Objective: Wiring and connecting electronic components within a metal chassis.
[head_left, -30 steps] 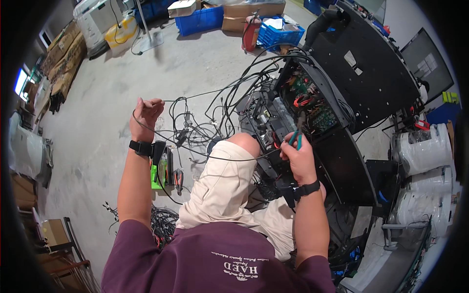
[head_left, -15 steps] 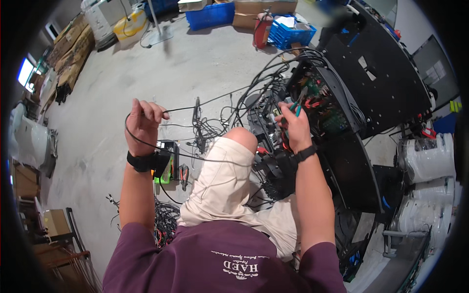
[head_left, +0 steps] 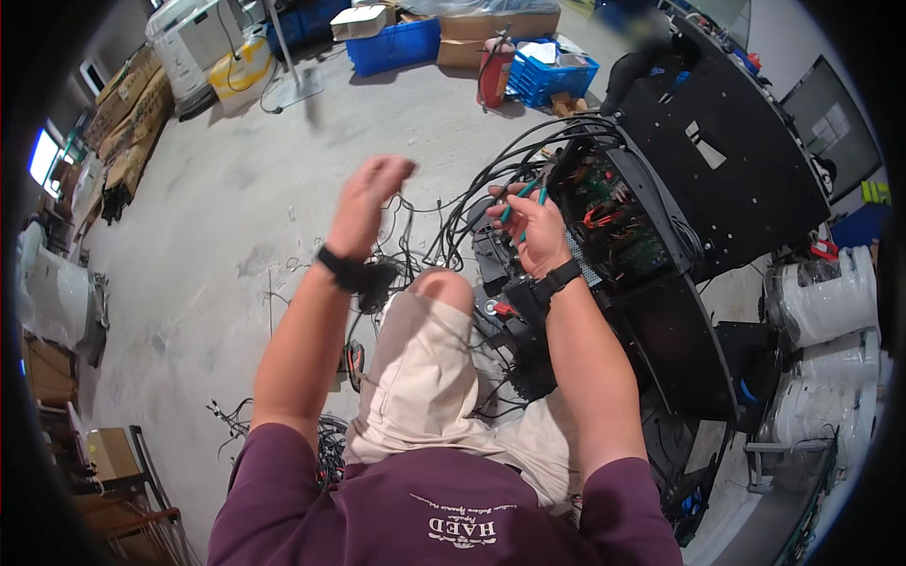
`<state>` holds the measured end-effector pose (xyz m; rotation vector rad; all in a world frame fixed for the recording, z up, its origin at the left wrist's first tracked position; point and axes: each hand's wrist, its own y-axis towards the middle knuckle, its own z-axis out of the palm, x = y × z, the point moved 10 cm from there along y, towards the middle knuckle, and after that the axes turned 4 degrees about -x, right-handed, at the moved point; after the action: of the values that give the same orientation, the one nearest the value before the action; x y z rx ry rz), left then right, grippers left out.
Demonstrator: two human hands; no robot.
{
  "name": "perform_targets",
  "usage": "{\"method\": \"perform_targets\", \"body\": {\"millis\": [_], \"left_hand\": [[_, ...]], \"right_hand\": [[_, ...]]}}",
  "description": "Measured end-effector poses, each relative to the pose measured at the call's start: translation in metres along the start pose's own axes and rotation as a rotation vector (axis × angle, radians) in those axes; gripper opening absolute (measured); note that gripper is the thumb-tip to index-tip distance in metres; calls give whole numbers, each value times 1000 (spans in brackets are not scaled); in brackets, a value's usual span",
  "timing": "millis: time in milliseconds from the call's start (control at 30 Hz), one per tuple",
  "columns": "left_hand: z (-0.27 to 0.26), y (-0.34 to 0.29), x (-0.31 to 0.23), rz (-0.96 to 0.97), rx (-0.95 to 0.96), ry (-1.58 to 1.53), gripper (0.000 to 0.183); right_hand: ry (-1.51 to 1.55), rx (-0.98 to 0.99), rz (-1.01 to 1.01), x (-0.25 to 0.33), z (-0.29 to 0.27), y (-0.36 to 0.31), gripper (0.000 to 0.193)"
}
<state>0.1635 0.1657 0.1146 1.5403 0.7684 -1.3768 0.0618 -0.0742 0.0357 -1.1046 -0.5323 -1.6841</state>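
Observation:
My left hand (head_left: 370,200) is raised over the floor left of the cable tangle. Its fingers reach loosely to the right, somewhat blurred, and no cable shows in them. In my right hand (head_left: 540,236) is a pair of green-handled pliers (head_left: 510,213), its handles slanting across the palm and fingers. Close behind that hand, black cables (head_left: 491,174) arch up to an opened black machine housing (head_left: 613,217) with green circuit boards and red wires inside. My left forearm and wrist strap hide part of the floor items below.
Another red-and-black handled tool (head_left: 355,363) lies beside my left knee. A bundle of dark wires (head_left: 330,443) is on the floor at my left. A red fire extinguisher (head_left: 494,71) and blue crate (head_left: 557,80) stand at the back. Wrapped white rolls (head_left: 821,297) are stacked at right.
My left hand has moved right and up, and the black cable it held is gone from it. My right hand has shifted a little left with the pliers.

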Motion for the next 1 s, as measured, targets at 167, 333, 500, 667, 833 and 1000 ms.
{"method": "perform_targets", "body": {"millis": [167,333,500,667,833,1000], "left_hand": [[129,36,74,-321,296,108,46],[154,23,108,-379,314,-76,30],[148,30,124,-454,239,-319,24],[148,33,122,-480,256,-399,21],[148,33,123,-519,270,-428,21],[148,33,125,-542,271,-435,22]], "right_hand": [[-78,16,40,17,4,-12,17],[-482,-97,11,39,-35,-23,37],[-1439,-240,-352,95,-42,-33,50],[-1744,-278,-419,107,-21,-32,47],[-1860,-311,-371,112,-12,-23,48],[-1915,-293,-322,113,-10,-16,49]]}}
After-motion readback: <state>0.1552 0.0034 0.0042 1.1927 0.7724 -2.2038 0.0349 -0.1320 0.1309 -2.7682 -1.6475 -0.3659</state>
